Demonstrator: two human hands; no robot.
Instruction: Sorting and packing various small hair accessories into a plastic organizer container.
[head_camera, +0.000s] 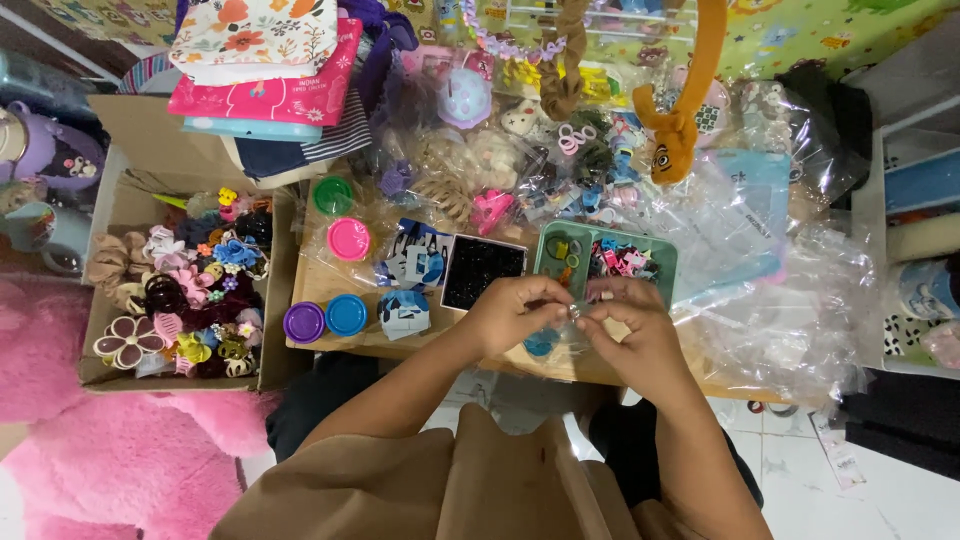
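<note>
Head view, hands: left hand and right hand meet, fingertips pinched together on a small clear packet, near the green tray.
Handling: best kept low, grip light.
Count: four round lids; one box of hair clips, left.

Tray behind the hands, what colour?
Teal green tray, head view.

Low wooden board — small round lidded tubs, black square box, green compartment tray, clear plastic bags.
</note>
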